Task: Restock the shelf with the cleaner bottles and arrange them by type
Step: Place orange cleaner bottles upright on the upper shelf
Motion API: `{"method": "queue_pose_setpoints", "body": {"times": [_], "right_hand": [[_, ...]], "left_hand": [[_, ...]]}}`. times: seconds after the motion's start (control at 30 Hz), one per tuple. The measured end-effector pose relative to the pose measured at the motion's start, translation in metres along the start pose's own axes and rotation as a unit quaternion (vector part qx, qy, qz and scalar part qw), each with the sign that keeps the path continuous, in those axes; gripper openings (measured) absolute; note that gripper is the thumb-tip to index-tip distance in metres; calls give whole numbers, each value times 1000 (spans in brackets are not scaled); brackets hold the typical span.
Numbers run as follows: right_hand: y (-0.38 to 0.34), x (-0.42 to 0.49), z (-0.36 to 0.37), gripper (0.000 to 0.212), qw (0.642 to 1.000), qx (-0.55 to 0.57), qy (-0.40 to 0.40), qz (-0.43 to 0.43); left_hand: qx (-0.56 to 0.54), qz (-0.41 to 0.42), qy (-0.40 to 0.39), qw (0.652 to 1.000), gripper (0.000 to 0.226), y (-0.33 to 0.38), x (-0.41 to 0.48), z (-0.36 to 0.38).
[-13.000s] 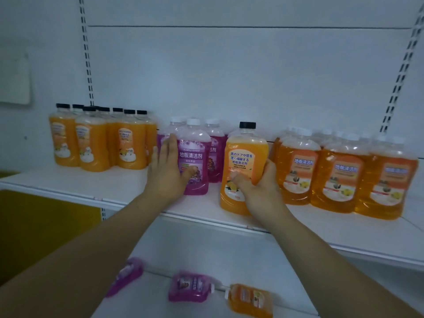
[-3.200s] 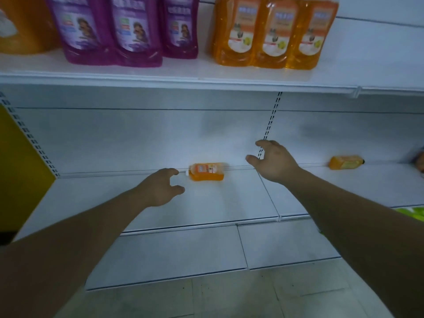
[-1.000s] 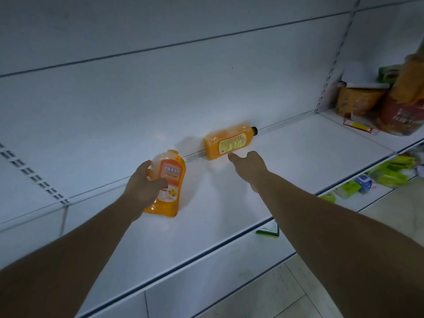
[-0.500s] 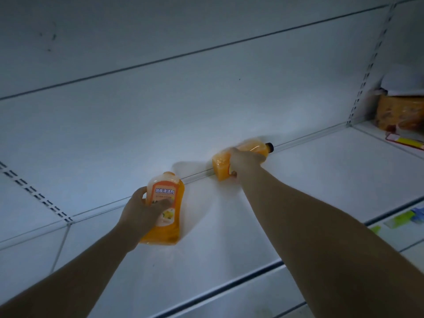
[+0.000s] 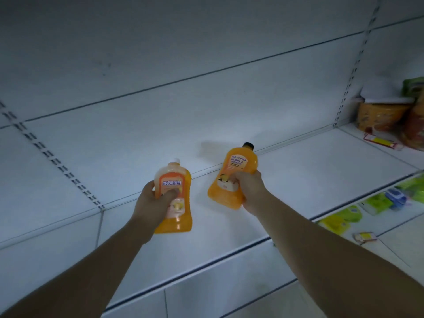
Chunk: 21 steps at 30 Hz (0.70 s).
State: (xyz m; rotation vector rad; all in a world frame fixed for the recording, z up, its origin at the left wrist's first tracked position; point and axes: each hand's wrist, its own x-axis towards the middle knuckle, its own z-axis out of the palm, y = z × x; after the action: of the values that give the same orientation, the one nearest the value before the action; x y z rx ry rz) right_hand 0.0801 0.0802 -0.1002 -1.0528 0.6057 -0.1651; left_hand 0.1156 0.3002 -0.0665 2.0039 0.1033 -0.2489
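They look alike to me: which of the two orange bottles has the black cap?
The orange bottle in the right hand; the white-capped bottle sits in the left hand.

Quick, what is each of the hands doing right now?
Left hand: closed around the white-capped orange plastic bottle.
Right hand: closed around the black-capped orange plastic bottle.

Two orange cleaner bottles (one white-capped, one black-capped), one per hand: left hand, right hand.
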Motion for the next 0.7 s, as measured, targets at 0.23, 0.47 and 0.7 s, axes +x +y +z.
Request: {"method": "queue_pose_setpoints", "body": {"times": [0.23, 0.47, 0.7], "right_hand": [[-8, -202, 75, 40, 989, -111, 15, -100], [-24, -366, 178, 31, 966, -163, 13, -201], [-65, -452, 264, 26, 942, -158, -39, -293]], "left_hand": [[-59, 49, -43, 996, 51, 22, -111, -117], [-95, 157, -84, 979, 39, 47, -216, -261], [-151, 225, -38, 962, 46, 80, -272, -374]]}}
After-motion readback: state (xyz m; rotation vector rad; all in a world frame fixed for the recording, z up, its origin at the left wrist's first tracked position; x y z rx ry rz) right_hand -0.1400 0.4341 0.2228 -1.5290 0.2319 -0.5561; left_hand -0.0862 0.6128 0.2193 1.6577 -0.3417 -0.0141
